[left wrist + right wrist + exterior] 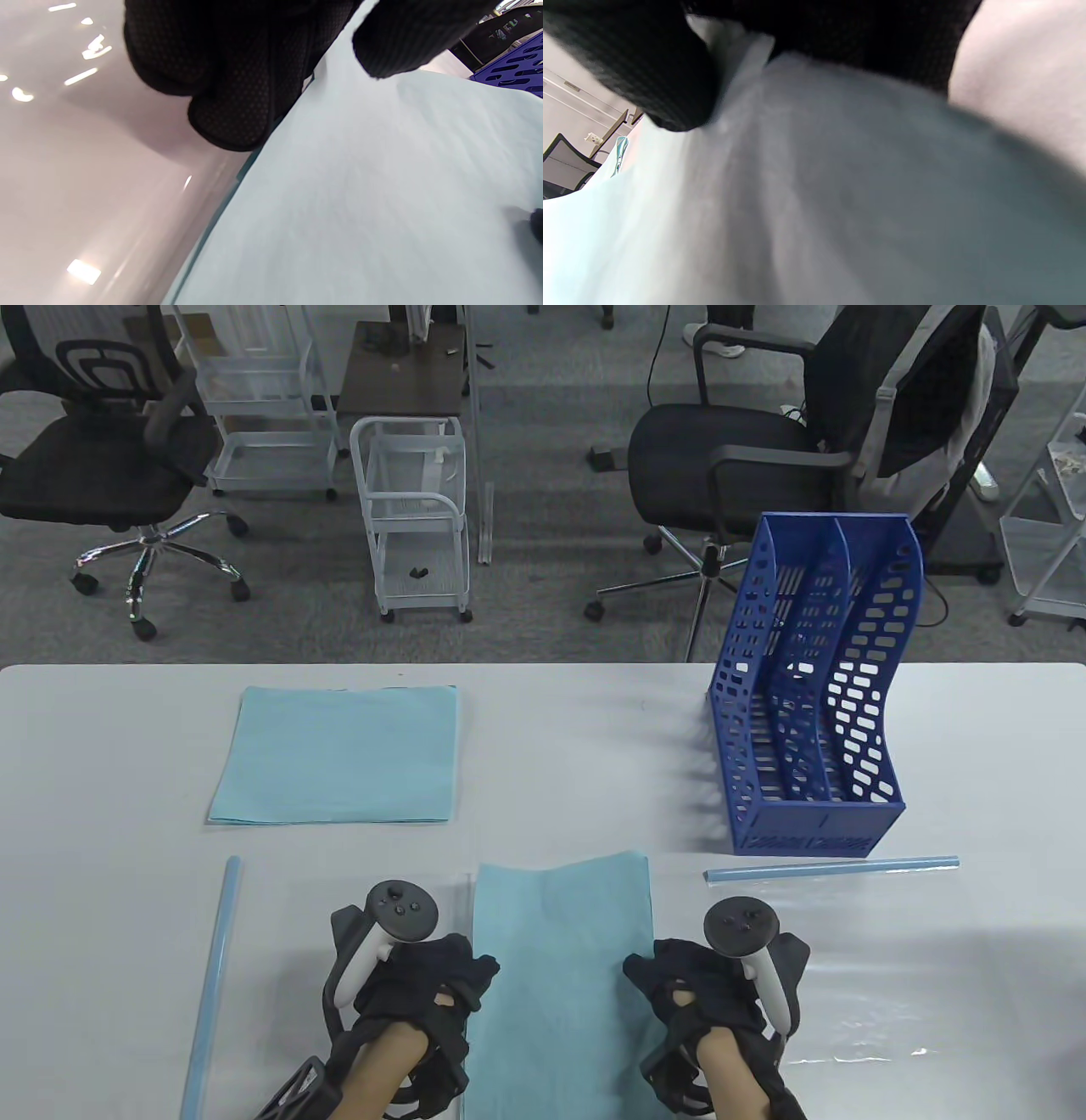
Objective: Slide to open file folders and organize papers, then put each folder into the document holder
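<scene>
2 hands on 1 stack of light-blue papers (pixel 560 976) at the near edge of the counter (pixel 594 746). Left hand (pixel 424 984) grips the stack's left edge, right hand (pixel 704 984) grips its right edge; wrist views show gloved fingers (pixel 237 114) curled around each edge, thumb on top. Sheets bow up a little between the grips.

Second paper stack (pixel 335 755) lies flat, well apart, toward the far left. 2 slide bars are off their folders: 1 (pixel 208 984) left of the left hand, 1 (pixel 831 867) just in front of the blue document holder (pixel 814 687). Clear folder sheet (pixel 874 967) lies under and right of the right hand, hard to see. Holder stands far right, slots look empty.

Step, as a judgement: organizing papers; folders already slid open, nothing filed yet, so early-to-mid task.

Next move likely calls for squaring the stack's edges, laying it aligned inside the clear folder, then sliding a bar back along the spine. Risk: loose sheets fanning out or the slick cover shifting.
</scene>
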Demonstrator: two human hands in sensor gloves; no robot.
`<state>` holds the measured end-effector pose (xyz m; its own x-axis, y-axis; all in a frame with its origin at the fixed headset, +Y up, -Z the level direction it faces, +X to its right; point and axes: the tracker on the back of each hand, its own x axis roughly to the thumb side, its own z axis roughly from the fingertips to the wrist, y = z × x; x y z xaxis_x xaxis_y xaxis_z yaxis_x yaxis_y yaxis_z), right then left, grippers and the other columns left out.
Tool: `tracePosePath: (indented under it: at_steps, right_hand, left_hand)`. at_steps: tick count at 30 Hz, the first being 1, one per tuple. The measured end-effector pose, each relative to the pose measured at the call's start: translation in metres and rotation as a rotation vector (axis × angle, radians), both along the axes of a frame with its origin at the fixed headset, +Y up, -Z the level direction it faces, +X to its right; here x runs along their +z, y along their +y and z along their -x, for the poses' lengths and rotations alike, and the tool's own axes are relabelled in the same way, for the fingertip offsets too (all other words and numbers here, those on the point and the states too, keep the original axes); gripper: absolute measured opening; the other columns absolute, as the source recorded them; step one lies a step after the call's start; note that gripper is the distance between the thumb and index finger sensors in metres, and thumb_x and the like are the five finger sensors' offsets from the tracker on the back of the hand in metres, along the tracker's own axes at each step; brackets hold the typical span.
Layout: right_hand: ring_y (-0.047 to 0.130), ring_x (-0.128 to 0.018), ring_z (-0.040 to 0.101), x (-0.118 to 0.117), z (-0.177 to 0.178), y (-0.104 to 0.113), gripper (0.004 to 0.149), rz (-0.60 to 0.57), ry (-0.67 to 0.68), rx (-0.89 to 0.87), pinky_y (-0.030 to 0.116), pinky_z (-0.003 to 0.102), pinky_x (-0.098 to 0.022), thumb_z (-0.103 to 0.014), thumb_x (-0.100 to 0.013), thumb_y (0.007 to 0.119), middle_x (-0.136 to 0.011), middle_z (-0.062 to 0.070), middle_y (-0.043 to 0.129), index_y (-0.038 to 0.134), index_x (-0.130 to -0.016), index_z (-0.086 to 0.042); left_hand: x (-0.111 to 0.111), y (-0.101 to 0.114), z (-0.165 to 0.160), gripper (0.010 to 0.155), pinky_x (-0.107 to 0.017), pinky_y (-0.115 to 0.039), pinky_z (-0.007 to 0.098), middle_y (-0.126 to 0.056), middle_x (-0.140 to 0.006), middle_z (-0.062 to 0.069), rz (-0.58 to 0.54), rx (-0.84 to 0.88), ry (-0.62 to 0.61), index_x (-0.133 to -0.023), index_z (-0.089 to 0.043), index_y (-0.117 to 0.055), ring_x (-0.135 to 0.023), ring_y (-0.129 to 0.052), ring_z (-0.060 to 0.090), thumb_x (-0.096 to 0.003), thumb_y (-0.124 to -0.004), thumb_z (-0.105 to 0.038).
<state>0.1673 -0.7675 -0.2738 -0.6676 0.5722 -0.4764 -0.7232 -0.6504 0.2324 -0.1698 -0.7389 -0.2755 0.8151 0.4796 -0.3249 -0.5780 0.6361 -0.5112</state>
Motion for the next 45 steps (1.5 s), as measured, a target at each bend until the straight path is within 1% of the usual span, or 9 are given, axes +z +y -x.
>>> tracePosePath:
  at_steps: [10, 18, 21, 26, 32, 36, 40, 43, 45]
  right_hand:
    - [0.113, -0.034, 0.015, 0.002, 0.006, 0.002, 0.058, -0.026, -0.004, 0.084, 0.097, 0.038, -0.038, -0.057, -0.037, 0.09, -0.053, 0.0, 0.11, 0.091, -0.077, -0.015]
    - [0.113, -0.033, 0.014, 0.002, 0.007, 0.003, 0.057, -0.046, -0.015, 0.091, 0.097, 0.037, -0.038, -0.055, -0.037, 0.09, -0.053, -0.001, 0.11, 0.091, -0.077, -0.015]
    - [0.113, -0.032, 0.013, 0.001, 0.007, 0.002, 0.049, -0.037, 0.007, 0.095, 0.097, 0.037, -0.038, -0.048, -0.038, 0.09, -0.052, -0.003, 0.109, 0.091, -0.077, -0.017]
    - [0.113, -0.03, 0.012, 0.0, 0.007, 0.0, 0.047, -0.053, -0.018, 0.079, 0.098, 0.035, -0.037, -0.047, -0.039, 0.09, -0.05, -0.004, 0.11, 0.092, -0.075, -0.018]
    - [0.112, -0.036, 0.015, 0.003, 0.008, 0.007, 0.058, -0.098, -0.03, 0.169, 0.096, 0.038, -0.04, -0.054, -0.037, 0.091, -0.056, -0.001, 0.109, 0.089, -0.08, -0.016]
    - [0.108, -0.05, 0.023, 0.008, 0.018, 0.021, 0.069, -0.163, -0.001, 0.372, 0.09, 0.045, -0.048, -0.058, -0.037, 0.089, -0.07, 0.004, 0.103, 0.08, -0.09, -0.014]
    - [0.09, -0.081, 0.038, 0.012, 0.037, 0.028, 0.079, -0.219, 0.131, 0.504, 0.075, 0.057, -0.063, -0.061, -0.038, 0.087, -0.103, 0.007, 0.076, 0.059, -0.104, -0.026]
    - [0.066, -0.099, 0.047, 0.013, 0.053, 0.019, 0.078, -0.111, 0.305, 0.467, 0.064, 0.064, -0.068, -0.062, -0.039, 0.087, -0.117, 0.005, 0.052, 0.053, -0.106, -0.041]
    - [0.061, -0.102, 0.047, 0.013, 0.062, 0.012, 0.078, -0.063, 0.367, 0.502, 0.061, 0.065, -0.069, -0.063, -0.039, 0.087, -0.119, 0.004, 0.047, 0.054, -0.106, -0.043]
  left_hand:
    - [0.006, 0.018, 0.017, 0.069, -0.04, -0.094, 0.045, -0.105, -0.074, 0.011, -0.035, 0.099, 0.032, -0.097, -0.01, -0.08, -0.048, -0.114, 0.026, -0.0458, -0.084, -0.056]
    - [0.005, 0.03, 0.036, 0.069, -0.043, -0.093, 0.046, -0.103, -0.077, 0.011, -0.076, 0.204, 0.057, -0.099, -0.012, -0.078, -0.051, -0.113, 0.027, -0.0464, -0.082, -0.056]
    - [0.01, 0.035, 0.045, 0.068, -0.044, -0.092, 0.046, -0.103, -0.079, 0.011, -0.092, 0.238, 0.057, -0.099, -0.013, -0.079, -0.052, -0.113, 0.028, -0.0467, -0.082, -0.056]
    - [0.023, 0.047, 0.067, 0.069, -0.049, -0.089, 0.049, -0.099, -0.085, 0.011, -0.18, 0.177, 0.072, -0.102, -0.017, -0.076, -0.058, -0.109, 0.031, -0.0471, -0.08, -0.057]
    - [0.038, 0.048, 0.094, 0.07, -0.055, -0.084, 0.052, -0.093, -0.093, 0.012, -0.297, 0.067, 0.143, -0.105, -0.019, -0.073, -0.067, -0.104, 0.034, -0.047, -0.08, -0.058]
    - [0.044, 0.033, 0.102, 0.071, -0.059, -0.081, 0.052, -0.084, -0.103, 0.01, -0.319, -0.038, 0.168, -0.107, -0.022, -0.071, -0.08, -0.097, 0.035, -0.0469, -0.079, -0.059]
    - [0.047, 0.02, 0.106, 0.073, -0.068, -0.073, 0.056, -0.073, -0.113, 0.008, -0.285, -0.165, 0.177, -0.109, -0.025, -0.068, -0.097, -0.082, 0.039, -0.0463, -0.078, -0.061]
    - [0.048, 0.015, 0.108, 0.075, -0.071, -0.069, 0.06, -0.067, -0.117, 0.008, -0.242, -0.223, 0.175, -0.111, -0.028, -0.064, -0.104, -0.074, 0.043, -0.0462, -0.077, -0.062]
    - [0.048, 0.011, 0.106, 0.076, -0.071, -0.068, 0.061, -0.064, -0.119, 0.009, -0.199, -0.236, 0.158, -0.113, -0.028, -0.062, -0.104, -0.072, 0.046, -0.0463, -0.077, -0.063]
